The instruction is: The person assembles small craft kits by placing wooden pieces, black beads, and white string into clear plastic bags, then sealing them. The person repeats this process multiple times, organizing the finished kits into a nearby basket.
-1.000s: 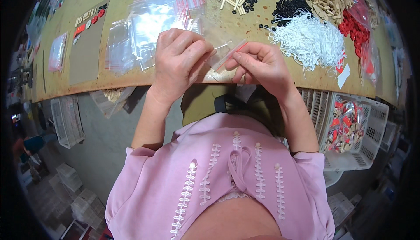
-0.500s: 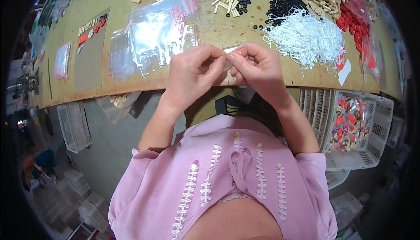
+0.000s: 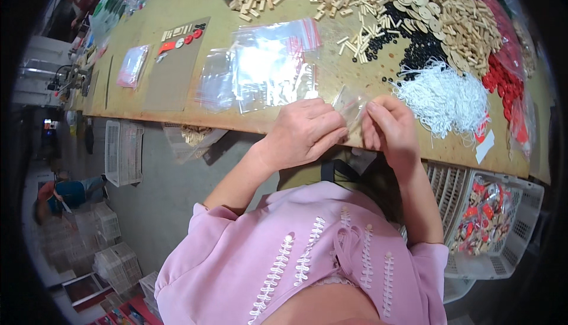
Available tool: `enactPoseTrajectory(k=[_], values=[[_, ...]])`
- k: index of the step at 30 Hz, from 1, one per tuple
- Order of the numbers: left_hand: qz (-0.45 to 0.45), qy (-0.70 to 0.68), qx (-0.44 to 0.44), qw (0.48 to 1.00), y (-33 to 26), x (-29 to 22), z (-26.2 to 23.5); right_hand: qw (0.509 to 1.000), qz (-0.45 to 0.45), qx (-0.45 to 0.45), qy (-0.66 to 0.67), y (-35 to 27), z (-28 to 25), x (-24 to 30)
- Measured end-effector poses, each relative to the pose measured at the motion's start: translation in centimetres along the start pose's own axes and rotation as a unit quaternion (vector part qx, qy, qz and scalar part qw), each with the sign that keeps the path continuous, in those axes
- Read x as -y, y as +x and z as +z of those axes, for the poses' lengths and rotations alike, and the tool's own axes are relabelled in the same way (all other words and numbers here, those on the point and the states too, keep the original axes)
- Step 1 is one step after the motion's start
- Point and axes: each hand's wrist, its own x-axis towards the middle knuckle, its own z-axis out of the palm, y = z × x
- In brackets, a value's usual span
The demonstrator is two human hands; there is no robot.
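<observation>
Tabletop: long ochre wooden tabletop [image 3: 177, 97], strewn with small parts.
Stock: heap of clear zip bags [image 3: 260, 70].
Cord: white string tangle [image 3: 441, 100].
Bag: small clear plastic bag [image 3: 350, 107] at the near edge; probably light, limp, slippery; best pinched by its rim.
Left hand [image 3: 305, 132]: pinching bag.
Right hand [image 3: 390, 125]: pinching bag.

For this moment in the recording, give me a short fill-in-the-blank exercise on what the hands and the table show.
1. Both hands, the left hand and the right hand, hold one small clear ____ between them.
2. The pile of string just beyond the right hand is ____ in colour.
3. The stack of clear zip bags lies on the table beyond the ____ hand.

Missing words: bag; white; left
</observation>
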Motion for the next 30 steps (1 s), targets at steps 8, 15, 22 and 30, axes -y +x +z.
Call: enactPoseTrajectory(k=[8,15,22,30], values=[[-0.024,-0.165,0.101,0.981,-0.5,0.3,-6.5,0.752,-0.351,0.168,-0.533,0.5,2.7,4.8],[-0.203,0.114,0.031,0.972,3.1,10.9,-11.4,0.812,-0.301,0.217,-0.450,4.1,2.1,6.9],[-0.129,0.339,0.150,0.920,5.4,23.0,-13.0,0.832,-0.336,0.226,-0.380,9.4,2.3,6.1],[-0.183,0.259,0.170,0.933,6.1,22.8,-13.5,0.889,-0.243,0.174,-0.346,9.8,-0.4,4.8]])
